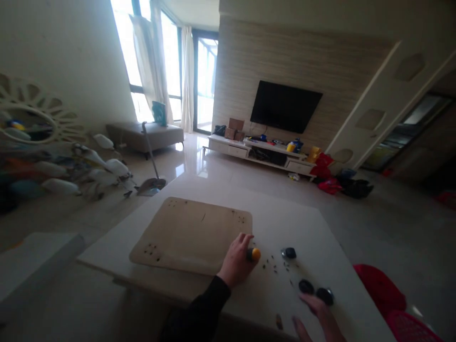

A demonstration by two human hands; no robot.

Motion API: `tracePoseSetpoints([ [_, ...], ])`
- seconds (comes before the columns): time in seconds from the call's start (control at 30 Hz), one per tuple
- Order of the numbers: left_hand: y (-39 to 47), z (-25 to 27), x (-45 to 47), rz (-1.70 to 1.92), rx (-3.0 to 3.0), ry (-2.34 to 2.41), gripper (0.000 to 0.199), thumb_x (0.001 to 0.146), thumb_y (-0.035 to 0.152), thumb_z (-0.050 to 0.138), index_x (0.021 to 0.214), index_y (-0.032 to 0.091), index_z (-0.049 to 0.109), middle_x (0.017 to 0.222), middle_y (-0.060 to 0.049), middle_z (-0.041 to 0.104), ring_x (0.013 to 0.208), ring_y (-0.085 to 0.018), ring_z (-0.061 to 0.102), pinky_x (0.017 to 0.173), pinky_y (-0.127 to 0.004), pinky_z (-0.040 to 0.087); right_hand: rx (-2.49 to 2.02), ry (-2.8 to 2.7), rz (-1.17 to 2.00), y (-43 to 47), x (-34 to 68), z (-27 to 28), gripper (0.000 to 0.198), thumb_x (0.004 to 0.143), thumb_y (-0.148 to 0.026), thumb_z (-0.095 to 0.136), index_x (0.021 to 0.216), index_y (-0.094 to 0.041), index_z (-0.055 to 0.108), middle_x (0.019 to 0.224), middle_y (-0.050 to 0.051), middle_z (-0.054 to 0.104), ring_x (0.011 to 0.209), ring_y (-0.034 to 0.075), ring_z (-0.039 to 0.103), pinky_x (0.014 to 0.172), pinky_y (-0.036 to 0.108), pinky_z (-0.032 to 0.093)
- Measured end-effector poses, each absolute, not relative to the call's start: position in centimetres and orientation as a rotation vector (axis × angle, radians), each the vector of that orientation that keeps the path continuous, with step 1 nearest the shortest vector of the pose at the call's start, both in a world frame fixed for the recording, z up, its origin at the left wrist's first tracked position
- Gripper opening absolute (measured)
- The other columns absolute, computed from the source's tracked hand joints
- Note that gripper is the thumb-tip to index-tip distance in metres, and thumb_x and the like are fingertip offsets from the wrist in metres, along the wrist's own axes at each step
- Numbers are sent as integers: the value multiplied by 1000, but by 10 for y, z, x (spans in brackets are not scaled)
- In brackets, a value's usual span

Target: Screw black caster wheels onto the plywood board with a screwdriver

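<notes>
curled shut, left hand [237, 260], around a small tool with a rounded orange-yellow handle [254, 254] (only the knob end shows past the fingers), at the right edge of a flat tan wooden board [188, 232]. dark long sleeve [206, 304] up to the wrist. board rectangular with softened corners, matte, with small clusters of drilled holes near three of its corners, lying flat on a smooth white table [309, 223].

right hand [318, 316] low at the near table edge, palm down, fingers spread loose and gripping nothing, fingertips just beside two round black caster wheels [316, 290] lying side by side. a third black caster [289, 252] farther back, just right of the orange handle, with a glint of metal on it. tiny dark screws [272, 267] scattered on the tabletop between handle and casters; one more small dark piece [279, 321] near the front edge.

glossy pale tile floor beyond. red plastic stool [381, 285], ribbed seat, at the right of the table. black flat television [285, 105] on a striped stone-look wall above a low white cabinet [256, 153] cluttered with boxes and bright oddments. grey padded bench [146, 135] by tall bright windows, a mop [151, 183] standing before it.
</notes>
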State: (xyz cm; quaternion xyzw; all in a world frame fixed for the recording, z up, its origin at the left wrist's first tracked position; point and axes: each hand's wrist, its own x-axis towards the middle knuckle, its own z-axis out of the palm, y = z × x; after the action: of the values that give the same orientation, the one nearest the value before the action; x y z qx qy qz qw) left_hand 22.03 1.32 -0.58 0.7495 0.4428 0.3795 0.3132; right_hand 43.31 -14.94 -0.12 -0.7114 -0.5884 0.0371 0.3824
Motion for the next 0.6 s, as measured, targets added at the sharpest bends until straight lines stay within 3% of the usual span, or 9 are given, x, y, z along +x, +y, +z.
tracePoseSetpoints([
  [0.13, 15, -3, 220, 991, 1963, 1156, 50, 90, 24, 71, 137, 20, 56, 134, -13, 62, 120, -29, 66, 110, -47, 52, -1451, -1703, 199, -81, 393, 18, 48, 95, -45, 68, 139, -29, 58, 133, 9, 71, 119, 25, 72, 97, 47, 68],
  [0.2, 16, -3, 219, 1010, 1951, 1144, 46, 92, 23, 69, 136, 20, 56, 132, -13, 62, 118, -28, 66, 107, -46, 53, -1242, -1779, 199, -47, 373, 30, 42, 94, -35, 69, 135, -26, 61, 123, 9, 74, 109, 21, 75, 91, 39, 68],
  [0.37, 23, -6, 213, 1057, 1899, 1109, 29, 95, 20, 62, 123, 23, 57, 127, -12, 61, 117, -25, 64, 106, -43, 54, -1094, -1780, 318, -10, 352, 33, 31, 96, -27, 65, 128, -28, 67, 122, 6, 77, 113, 18, 75, 101, 36, 64],
  [0.43, 23, -7, 209, 1040, 1933, 1110, 44, 90, 21, 67, 132, 21, 53, 132, -14, 58, 122, -28, 61, 110, -46, 52, -1081, -1744, 346, -7, 353, 28, 28, 98, -28, 64, 126, -28, 68, 122, 7, 77, 114, 18, 75, 101, 36, 63],
  [0.53, 14, -3, 201, 998, 2054, 1135, 85, 73, 22, 77, 149, 19, 40, 146, -18, 51, 139, -36, 50, 119, -54, 42, -1104, -1684, 376, -5, 358, 23, 29, 99, -30, 63, 128, -29, 67, 121, 6, 78, 109, 18, 75, 97, 37, 63],
  [0.6, 1, 3, 196, 1018, 2023, 1200, 79, 75, 20, 70, 148, 21, 40, 147, -16, 49, 139, -35, 48, 118, -55, 41, -1128, -1663, 400, -4, 362, 23, 27, 100, -32, 64, 126, -29, 68, 120, 6, 78, 106, 17, 75, 92, 36, 63],
])
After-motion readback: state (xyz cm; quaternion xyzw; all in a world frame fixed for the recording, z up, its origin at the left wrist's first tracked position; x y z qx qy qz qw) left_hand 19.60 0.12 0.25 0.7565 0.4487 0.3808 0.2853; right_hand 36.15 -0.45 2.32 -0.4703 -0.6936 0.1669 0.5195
